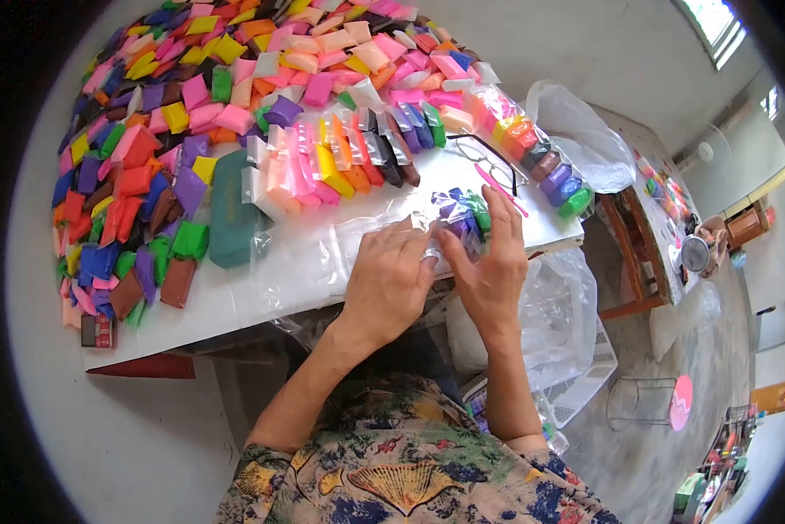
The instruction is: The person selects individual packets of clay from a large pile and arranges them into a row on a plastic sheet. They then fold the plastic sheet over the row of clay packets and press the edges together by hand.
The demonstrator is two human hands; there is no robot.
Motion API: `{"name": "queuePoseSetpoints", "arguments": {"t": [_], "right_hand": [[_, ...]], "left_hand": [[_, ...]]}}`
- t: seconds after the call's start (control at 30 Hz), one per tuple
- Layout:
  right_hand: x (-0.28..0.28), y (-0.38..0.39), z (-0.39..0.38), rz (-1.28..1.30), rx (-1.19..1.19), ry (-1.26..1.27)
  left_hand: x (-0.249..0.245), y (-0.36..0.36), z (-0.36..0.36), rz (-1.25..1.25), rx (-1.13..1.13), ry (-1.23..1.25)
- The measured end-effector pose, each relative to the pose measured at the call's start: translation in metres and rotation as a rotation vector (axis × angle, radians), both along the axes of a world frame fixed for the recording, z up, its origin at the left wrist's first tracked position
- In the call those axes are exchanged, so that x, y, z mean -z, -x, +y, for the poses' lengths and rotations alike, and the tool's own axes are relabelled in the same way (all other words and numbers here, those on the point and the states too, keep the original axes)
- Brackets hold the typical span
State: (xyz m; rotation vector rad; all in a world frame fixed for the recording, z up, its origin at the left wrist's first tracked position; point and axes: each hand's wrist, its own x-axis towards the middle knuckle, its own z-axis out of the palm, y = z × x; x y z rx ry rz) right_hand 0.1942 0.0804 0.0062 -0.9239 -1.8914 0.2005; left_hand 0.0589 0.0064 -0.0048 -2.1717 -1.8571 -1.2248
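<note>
My left hand is closed, its fingertips pinching the edge of a clear plastic bag at the table's front edge. My right hand curves around the bag's other side, thumb and fingers about the purple and green clay packets inside it. Just behind these packets lie a pair of eyeglasses and a pink stick-like tool. To the left, a row of wrapped clay packets stands in colour order, from pale peach to green. The exact fingertip contact is partly hidden by plastic.
A large heap of coloured packets covers the table's left and back. A teal case lies beside the row. A filled clear bag lies at the right edge. A small dark red-faced box sits at the front left corner. A pink-topped stool stands right.
</note>
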Motion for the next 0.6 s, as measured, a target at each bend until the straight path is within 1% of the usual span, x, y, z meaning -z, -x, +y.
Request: {"name": "queuePoseSetpoints", "arguments": {"t": [0.1, 0.2, 0.23, 0.33, 0.37, 0.47, 0.6], "right_hand": [[-0.006, -0.015, -0.010, -0.028, 0.032, -0.106], [0.004, -0.025, -0.024, 0.004, 0.132, -0.084], [0.006, -0.025, -0.027, -0.027, 0.159, -0.102], [0.010, -0.022, -0.026, -0.053, 0.134, 0.030], [0.009, -0.021, -0.023, -0.079, 0.172, -0.009], [0.005, -0.018, -0.021, 0.010, 0.149, 0.153], [0.001, -0.016, -0.020, 0.030, 0.160, 0.180]], "left_hand": [[0.002, 0.000, 0.000, -0.046, -0.007, -0.041], [-0.001, 0.000, -0.002, -0.009, 0.003, -0.003], [-0.003, 0.000, -0.003, 0.018, 0.008, 0.017], [-0.003, -0.003, -0.003, 0.068, 0.009, 0.033], [-0.003, -0.003, -0.002, 0.080, 0.006, 0.028], [-0.003, -0.003, -0.002, 0.103, -0.003, 0.001], [-0.004, -0.003, -0.001, 0.075, 0.008, 0.011]]}}
